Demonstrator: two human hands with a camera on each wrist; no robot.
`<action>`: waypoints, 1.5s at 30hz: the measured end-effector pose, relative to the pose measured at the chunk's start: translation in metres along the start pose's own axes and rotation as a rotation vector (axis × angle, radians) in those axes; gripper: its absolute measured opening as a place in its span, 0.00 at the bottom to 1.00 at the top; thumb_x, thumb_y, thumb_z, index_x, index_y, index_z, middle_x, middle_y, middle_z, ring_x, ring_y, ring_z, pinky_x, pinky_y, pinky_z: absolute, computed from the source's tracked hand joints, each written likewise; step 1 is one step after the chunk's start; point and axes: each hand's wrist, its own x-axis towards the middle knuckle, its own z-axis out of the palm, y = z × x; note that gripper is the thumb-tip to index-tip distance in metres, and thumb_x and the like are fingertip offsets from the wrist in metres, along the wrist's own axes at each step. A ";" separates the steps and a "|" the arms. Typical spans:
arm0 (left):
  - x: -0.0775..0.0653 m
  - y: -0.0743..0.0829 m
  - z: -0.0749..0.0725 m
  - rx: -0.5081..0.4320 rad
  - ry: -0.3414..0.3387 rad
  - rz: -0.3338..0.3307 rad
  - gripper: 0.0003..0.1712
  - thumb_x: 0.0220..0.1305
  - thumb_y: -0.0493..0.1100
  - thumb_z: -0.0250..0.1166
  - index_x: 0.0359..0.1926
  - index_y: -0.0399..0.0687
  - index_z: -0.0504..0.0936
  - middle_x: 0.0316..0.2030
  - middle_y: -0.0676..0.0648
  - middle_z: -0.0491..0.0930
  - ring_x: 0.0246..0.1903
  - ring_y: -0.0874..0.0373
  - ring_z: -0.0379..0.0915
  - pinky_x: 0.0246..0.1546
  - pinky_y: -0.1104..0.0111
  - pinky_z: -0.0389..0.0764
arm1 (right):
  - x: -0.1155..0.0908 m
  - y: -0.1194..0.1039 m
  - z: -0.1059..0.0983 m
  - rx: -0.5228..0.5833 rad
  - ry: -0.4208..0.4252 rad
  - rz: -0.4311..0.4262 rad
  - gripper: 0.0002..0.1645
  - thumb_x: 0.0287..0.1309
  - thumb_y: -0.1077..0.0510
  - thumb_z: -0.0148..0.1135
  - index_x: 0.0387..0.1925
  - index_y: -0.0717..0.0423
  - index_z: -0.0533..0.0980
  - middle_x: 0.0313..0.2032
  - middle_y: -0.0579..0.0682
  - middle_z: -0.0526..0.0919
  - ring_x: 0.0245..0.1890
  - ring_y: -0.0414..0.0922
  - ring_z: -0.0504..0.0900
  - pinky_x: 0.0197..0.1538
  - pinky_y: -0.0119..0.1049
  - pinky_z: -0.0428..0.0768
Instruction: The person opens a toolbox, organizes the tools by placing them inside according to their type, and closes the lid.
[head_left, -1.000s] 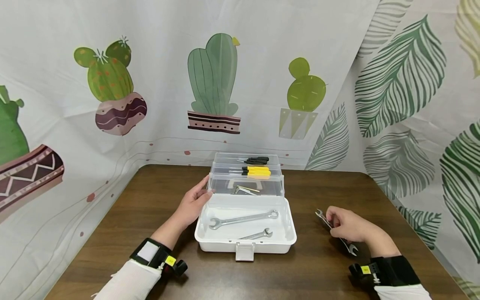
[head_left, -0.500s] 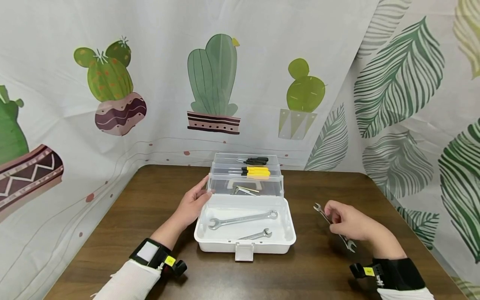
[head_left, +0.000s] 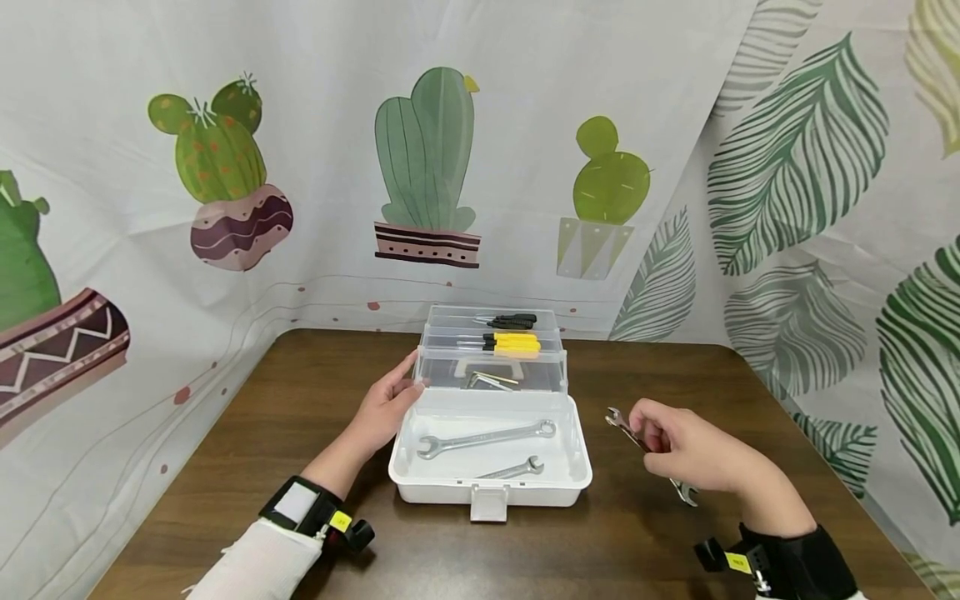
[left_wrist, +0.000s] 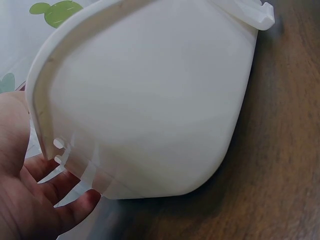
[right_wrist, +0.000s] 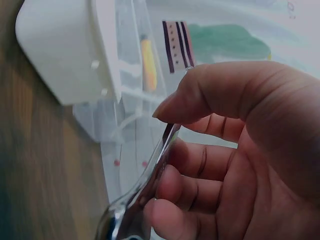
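Note:
An opened white toolbox (head_left: 491,495) stands mid-table, its clear lid and trays (head_left: 429,367) tipped back. My left hand (head_left: 378,414) holds its back left corner, thumb at the rim and fingers behind against the clear plastic; in the left wrist view these fingers (left_wrist: 65,192) lie beside the hinge. Inside the box are a long combination wrench (head_left: 487,437) and a shorter wrench (head_left: 517,471) partly hidden by the front wall. Right of the box, my right hand (head_left: 693,446) pinches a double open-end wrench (head_left: 626,427) between thumb and fingers, over the table; the hand covers its middle.
In the lid trays lie yellow-handled screwdrivers (head_left: 513,342), black-handled screwdrivers (head_left: 513,321) and hex keys (head_left: 491,381). A latch (head_left: 489,504) hangs at the box's front. The brown wooden table (head_left: 322,367) meets a printed cloth (head_left: 330,167) behind.
My right hand has lifted the double open-end wrench and carried it left, closer to the toolbox. The left hand and the box have stayed in place.

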 end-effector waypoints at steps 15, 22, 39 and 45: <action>0.000 0.000 -0.001 0.003 0.000 -0.007 0.34 0.79 0.51 0.56 0.79 0.75 0.57 0.65 0.36 0.78 0.61 0.44 0.79 0.59 0.55 0.82 | 0.013 -0.023 0.003 -0.005 -0.013 -0.066 0.24 0.46 0.70 0.64 0.42 0.45 0.70 0.24 0.33 0.69 0.22 0.28 0.66 0.29 0.26 0.71; 0.001 0.001 0.000 0.002 0.002 -0.005 0.35 0.79 0.51 0.56 0.80 0.73 0.55 0.65 0.36 0.78 0.62 0.44 0.78 0.60 0.55 0.82 | 0.031 -0.032 0.003 -0.022 -0.033 -0.097 0.22 0.48 0.69 0.64 0.42 0.46 0.70 0.24 0.35 0.70 0.22 0.29 0.67 0.29 0.27 0.71; -0.002 0.002 0.000 -0.002 0.002 -0.010 0.35 0.79 0.51 0.56 0.80 0.72 0.55 0.65 0.37 0.79 0.61 0.45 0.79 0.59 0.56 0.82 | 0.095 -0.094 -0.012 -0.121 -0.220 -0.180 0.15 0.56 0.66 0.60 0.43 0.47 0.73 0.24 0.44 0.72 0.22 0.32 0.65 0.29 0.27 0.68; -0.002 0.001 0.000 -0.002 0.005 -0.002 0.34 0.79 0.51 0.56 0.80 0.72 0.56 0.64 0.36 0.79 0.61 0.45 0.79 0.58 0.57 0.82 | 0.120 -0.120 -0.010 -0.197 -0.349 -0.211 0.18 0.56 0.65 0.59 0.46 0.45 0.74 0.25 0.42 0.72 0.24 0.34 0.67 0.32 0.29 0.69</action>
